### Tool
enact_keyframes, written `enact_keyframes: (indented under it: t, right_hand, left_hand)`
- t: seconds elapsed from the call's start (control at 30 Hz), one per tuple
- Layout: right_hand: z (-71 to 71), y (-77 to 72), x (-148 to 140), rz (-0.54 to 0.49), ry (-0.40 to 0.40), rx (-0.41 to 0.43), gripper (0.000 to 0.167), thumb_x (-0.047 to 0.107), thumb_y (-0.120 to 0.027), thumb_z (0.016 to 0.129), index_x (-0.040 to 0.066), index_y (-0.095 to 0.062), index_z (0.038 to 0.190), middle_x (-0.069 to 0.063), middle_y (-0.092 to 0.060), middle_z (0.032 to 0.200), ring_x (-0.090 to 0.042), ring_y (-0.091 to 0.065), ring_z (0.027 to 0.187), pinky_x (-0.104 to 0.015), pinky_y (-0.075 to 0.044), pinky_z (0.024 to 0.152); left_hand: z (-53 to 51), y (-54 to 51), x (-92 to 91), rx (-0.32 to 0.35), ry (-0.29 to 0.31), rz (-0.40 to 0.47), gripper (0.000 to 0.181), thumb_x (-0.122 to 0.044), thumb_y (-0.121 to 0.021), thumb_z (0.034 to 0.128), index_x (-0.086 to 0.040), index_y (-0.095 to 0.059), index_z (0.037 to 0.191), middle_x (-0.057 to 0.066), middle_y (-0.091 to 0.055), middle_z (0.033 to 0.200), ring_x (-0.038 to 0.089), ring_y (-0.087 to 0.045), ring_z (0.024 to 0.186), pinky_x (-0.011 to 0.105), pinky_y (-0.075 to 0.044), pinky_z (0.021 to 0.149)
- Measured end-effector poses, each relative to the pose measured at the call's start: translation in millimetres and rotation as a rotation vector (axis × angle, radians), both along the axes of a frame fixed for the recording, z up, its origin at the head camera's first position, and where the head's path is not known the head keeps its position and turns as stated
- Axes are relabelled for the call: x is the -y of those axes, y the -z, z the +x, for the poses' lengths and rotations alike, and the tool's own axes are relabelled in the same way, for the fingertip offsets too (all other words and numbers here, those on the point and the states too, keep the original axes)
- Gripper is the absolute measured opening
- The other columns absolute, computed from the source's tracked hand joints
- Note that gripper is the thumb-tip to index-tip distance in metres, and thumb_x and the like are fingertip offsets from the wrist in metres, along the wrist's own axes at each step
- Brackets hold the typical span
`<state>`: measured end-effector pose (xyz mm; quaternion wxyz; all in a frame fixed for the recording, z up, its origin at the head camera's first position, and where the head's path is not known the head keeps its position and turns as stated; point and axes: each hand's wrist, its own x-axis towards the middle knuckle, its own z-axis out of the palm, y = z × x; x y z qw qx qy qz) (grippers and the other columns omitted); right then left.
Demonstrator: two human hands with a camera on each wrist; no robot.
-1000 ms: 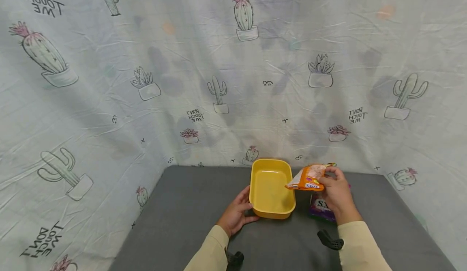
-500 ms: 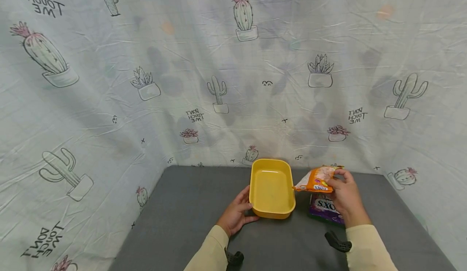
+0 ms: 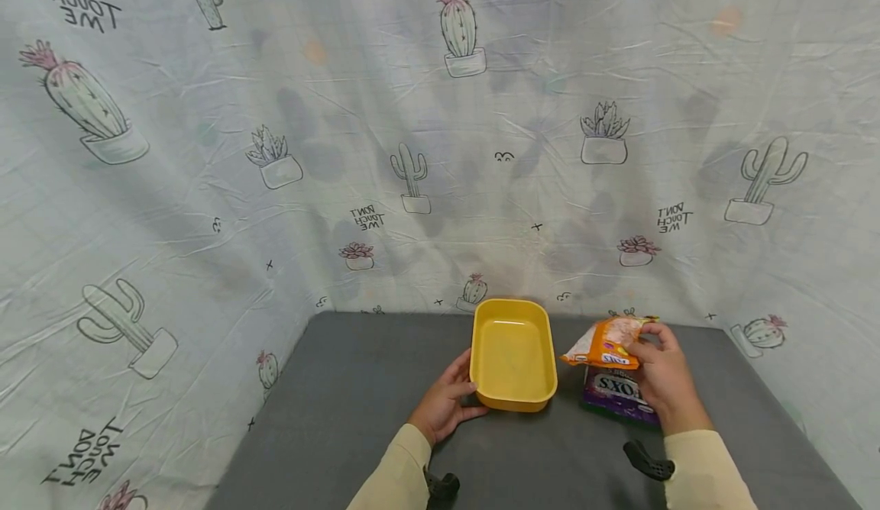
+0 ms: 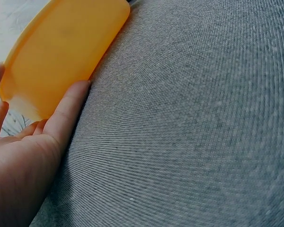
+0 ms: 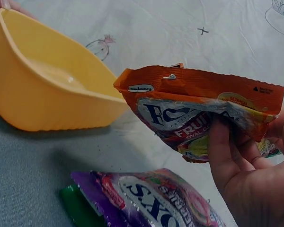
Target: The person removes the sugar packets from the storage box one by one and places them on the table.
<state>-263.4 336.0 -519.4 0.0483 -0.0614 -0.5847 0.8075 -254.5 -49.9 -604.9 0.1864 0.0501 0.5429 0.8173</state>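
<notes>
My right hand (image 3: 665, 379) pinches an orange candy bag (image 3: 608, 344) by its right end, thumb in front. The bag hangs above the table, right of a yellow tub (image 3: 513, 353). In the right wrist view, the bag (image 5: 180, 113) shows "FRUIT" lettering, and a purple Fox's candy bag (image 5: 156, 198) lies below it. A green packet edge (image 5: 80, 205) shows under the purple one. My left hand (image 3: 443, 403) holds the tub's near left corner; in the left wrist view, the thumb lies low along the tub's wall (image 4: 66, 42). No contents show inside the tub.
A dark grey cloth-covered table (image 3: 364, 388) carries everything. White fabric (image 3: 509, 212) printed with cacti hangs behind it and along both sides. A black wrist device (image 3: 648, 460) sits at the right sleeve, another (image 3: 442, 485) at the left.
My right hand has moved rightward with the orange candy bag, away from the tub and over the purple bag, more of whose lettering now shows. The left hand and tub have stayed in place.
</notes>
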Motion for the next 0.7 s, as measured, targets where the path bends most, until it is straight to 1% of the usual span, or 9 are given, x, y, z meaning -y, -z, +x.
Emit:
enact_keyframes:
  t: [0.17,0.27,0.37,0.43,0.5,0.6,0.7]
  right_hand:
    - [3.8,5.2,-3.1,0.029,-0.002,0.003,0.025,0.001,-0.058,0.111,0.01,-0.037,0.121,0.004,-0.062,0.107,-0.013,-0.069,0.088,-0.029,-0.062,0.073]
    - [7.0,11.2,-6.0,0.042,-0.012,0.008,0.026,0.001,-0.057,0.111,0.01,-0.037,0.124,0.002,-0.059,0.111,-0.013,-0.069,0.089,-0.029,-0.062,0.073]
    - [10.5,16.7,-9.0,0.023,-0.019,0.008,0.024,-0.001,-0.056,0.111,0.012,-0.04,0.123,-0.001,-0.053,0.116,-0.013,-0.069,0.09,-0.03,-0.062,0.072]
    - [12.7,19.9,-11.5,0.005,-0.02,0.002,0.024,-0.002,-0.056,0.11,0.014,-0.043,0.122,-0.001,-0.053,0.117,-0.014,-0.068,0.089,-0.03,-0.062,0.071]
    - [15.0,22.8,-14.1,-0.007,-0.019,-0.005,0.023,-0.002,-0.056,0.11,0.016,-0.044,0.12,0.0,-0.055,0.115,-0.014,-0.069,0.089,-0.03,-0.062,0.07]
    - [18.2,26.2,-17.9,-0.006,-0.019,-0.013,0.024,-0.002,-0.056,0.11,0.017,-0.044,0.118,0.004,-0.061,0.108,-0.014,-0.07,0.087,-0.03,-0.062,0.07]
    - [21.6,28.8,-21.2,0.0,-0.021,-0.005,0.023,-0.001,-0.056,0.111,0.017,-0.043,0.117,0.006,-0.064,0.104,-0.014,-0.07,0.086,-0.031,-0.062,0.07]
  left_hand:
    - [-0.3,0.2,0.4,0.006,-0.006,0.002,0.075,-0.005,-0.062,0.1071,-0.019,-0.032,0.174,0.012,-0.024,0.178,0.038,-0.041,0.152,0.069,-0.049,0.104]
    - [1.3,1.4,2.3,0.014,-0.003,0.0,0.076,-0.004,-0.063,0.1064,-0.019,-0.032,0.174,0.012,-0.023,0.179,0.038,-0.04,0.152,0.069,-0.05,0.103]
    - [2.8,2.1,3.5,0.027,-0.003,0.0,0.076,-0.004,-0.063,0.1062,-0.019,-0.032,0.174,0.012,-0.023,0.179,0.038,-0.04,0.153,0.069,-0.05,0.103]
    - [3.1,2.2,4.0,0.025,-0.002,0.001,0.076,-0.004,-0.062,0.1067,-0.018,-0.031,0.174,0.013,-0.023,0.179,0.038,-0.04,0.153,0.069,-0.05,0.103]
    - [2.8,1.6,3.8,0.023,-0.003,-0.001,0.075,-0.005,-0.062,0.1071,-0.018,-0.031,0.174,0.013,-0.024,0.178,0.038,-0.041,0.152,0.068,-0.05,0.103]
    - [2.3,0.6,3.8,0.015,-0.001,-0.005,0.075,-0.005,-0.062,0.1074,-0.018,-0.03,0.174,0.013,-0.024,0.178,0.039,-0.042,0.151,0.068,-0.05,0.104]
    - [2.0,-0.1,4.0,0.015,0.0,-0.006,0.075,-0.005,-0.062,0.1073,-0.019,-0.031,0.174,0.013,-0.024,0.178,0.038,-0.042,0.151,0.068,-0.05,0.104]
